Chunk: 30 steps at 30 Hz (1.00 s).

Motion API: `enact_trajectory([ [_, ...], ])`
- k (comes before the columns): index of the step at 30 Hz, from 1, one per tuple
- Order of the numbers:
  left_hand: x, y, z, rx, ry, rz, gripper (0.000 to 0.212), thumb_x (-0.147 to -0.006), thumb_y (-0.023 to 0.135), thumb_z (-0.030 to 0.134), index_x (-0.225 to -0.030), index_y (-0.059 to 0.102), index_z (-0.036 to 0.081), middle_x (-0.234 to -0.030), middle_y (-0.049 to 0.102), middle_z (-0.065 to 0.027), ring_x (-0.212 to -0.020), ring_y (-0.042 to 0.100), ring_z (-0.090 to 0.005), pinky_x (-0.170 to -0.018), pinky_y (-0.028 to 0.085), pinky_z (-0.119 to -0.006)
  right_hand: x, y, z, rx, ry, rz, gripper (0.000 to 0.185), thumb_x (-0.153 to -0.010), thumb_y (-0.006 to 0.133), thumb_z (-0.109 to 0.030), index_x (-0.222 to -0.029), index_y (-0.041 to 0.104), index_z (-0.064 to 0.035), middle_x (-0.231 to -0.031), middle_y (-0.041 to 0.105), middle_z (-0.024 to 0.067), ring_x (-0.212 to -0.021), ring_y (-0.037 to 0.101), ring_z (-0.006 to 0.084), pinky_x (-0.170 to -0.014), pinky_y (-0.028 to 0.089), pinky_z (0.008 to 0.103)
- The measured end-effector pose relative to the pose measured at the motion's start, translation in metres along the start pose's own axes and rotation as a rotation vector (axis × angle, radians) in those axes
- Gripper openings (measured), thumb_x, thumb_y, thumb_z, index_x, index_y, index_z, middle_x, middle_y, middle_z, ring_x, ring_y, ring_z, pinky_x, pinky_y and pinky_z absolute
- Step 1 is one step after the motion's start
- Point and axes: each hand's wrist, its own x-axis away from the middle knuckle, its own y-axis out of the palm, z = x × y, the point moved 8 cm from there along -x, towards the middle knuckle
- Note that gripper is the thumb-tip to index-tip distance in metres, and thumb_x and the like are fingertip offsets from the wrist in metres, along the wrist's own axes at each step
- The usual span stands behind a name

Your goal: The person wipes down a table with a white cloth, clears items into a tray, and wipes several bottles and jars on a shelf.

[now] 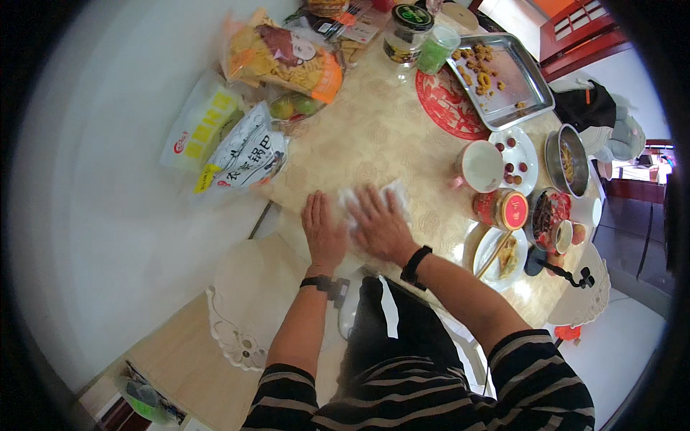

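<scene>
A white tissue or cloth (pixel 400 195) lies on the patterned tablecloth (pixel 366 134) near the table's front edge. My right hand (pixel 377 223) presses on it with the fingers spread, and the hand is slightly blurred. The cloth shows on both sides of those fingers. Just to the left, my left hand (pixel 323 229) rests flat on the tablecloth at the edge, fingers close together, with nothing seen in it. Both wrists wear black bands.
Snack bags (pixel 245 156) stand at the left by the wall. On the right are a pink-handled cup (pixel 481 167), a red-lidded jar (pixel 515 210), a plate with chopsticks (pixel 488 250) and bowls. A metal tray (pixel 517 81) with food pieces and glass jars (pixel 401 40) are farther back.
</scene>
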Motion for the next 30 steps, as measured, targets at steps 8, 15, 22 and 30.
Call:
enact_trajectory([
  [8, -0.011, -0.025, 0.043, -0.02, 0.043, -0.031, 0.062, -0.107, 0.055, 0.031, -0.157, 0.041, -0.002, -0.163, 0.041, -0.0245, -0.152, 0.034, -0.0466, -0.126, 0.024, -0.057, -0.009, -0.011, 0.026, -0.096, -0.035, 0.098, 0.064, -0.101, 0.058, -0.04, -0.158, 0.048, -0.0133, -0.168, 0.038, 0.0149, -0.157, 0.031, 0.0344, -0.125, 0.024, 0.0615],
  [15, -0.031, -0.006, 0.12, 0.012, 0.247, -0.17, 0.036, -0.099, 0.062, 0.013, -0.129, 0.064, -0.005, -0.147, 0.053, -0.0255, -0.14, 0.048, -0.0472, -0.117, 0.039, -0.055, 0.02, -0.035, 0.068, -0.637, 0.28, 0.369, 0.063, -0.096, 0.06, -0.012, -0.156, 0.044, 0.0002, -0.162, 0.041, 0.0295, -0.153, 0.033, 0.0477, -0.127, 0.024, 0.0562],
  [22, -0.01, 0.062, 0.11, -0.385, 0.121, -0.303, 0.084, -0.093, 0.072, 0.046, -0.153, 0.045, -0.006, -0.165, 0.034, -0.0302, -0.158, 0.026, -0.0441, -0.127, 0.021, -0.058, 0.129, -0.045, 0.034, -0.878, 0.46, 0.277, 0.062, -0.096, 0.058, -0.001, -0.156, 0.043, 0.0009, -0.162, 0.041, 0.0287, -0.151, 0.038, 0.0458, -0.126, 0.031, 0.0497],
  [30, -0.086, 0.087, 0.125, -0.392, 0.236, -0.344, 0.09, -0.097, 0.066, 0.05, -0.16, 0.035, -0.007, -0.17, 0.027, -0.0291, -0.161, 0.018, -0.0444, -0.128, 0.017, -0.059, 0.209, -0.036, 0.017, -0.894, 0.592, 0.087, 0.047, -0.094, 0.064, -0.009, -0.14, 0.058, 0.0012, -0.141, 0.06, 0.0263, -0.131, 0.056, 0.0446, -0.111, 0.047, 0.049],
])
